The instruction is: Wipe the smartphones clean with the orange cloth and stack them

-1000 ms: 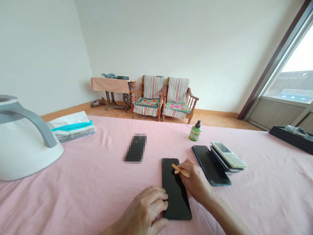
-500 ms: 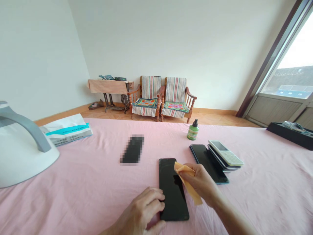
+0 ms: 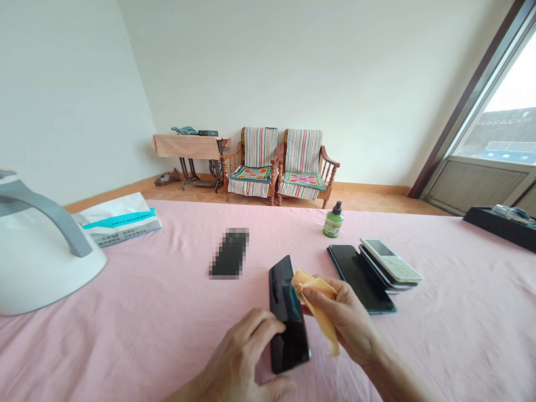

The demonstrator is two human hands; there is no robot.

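My left hand (image 3: 243, 357) grips a black smartphone (image 3: 287, 315) by its near left edge and tilts it up on its side off the pink tablecloth (image 3: 138, 312). My right hand (image 3: 345, 318) is closed on a small orange cloth (image 3: 320, 304), held against the phone's right edge near its top. Part of the cloth hangs down below my fingers.
A stack of phones (image 3: 377, 273) lies to the right, a white keypad phone on top. A green bottle (image 3: 334, 221) stands behind them. A blurred dark phone (image 3: 230, 253), a white appliance (image 3: 37, 245), a white packet (image 3: 119, 218) and a black tray (image 3: 500, 223) also sit on the table.
The black phone lay flat a second ago; my left hand has now lifted and tilted it on edge. My right hand stays at its upper right edge, and more of the cloth shows.
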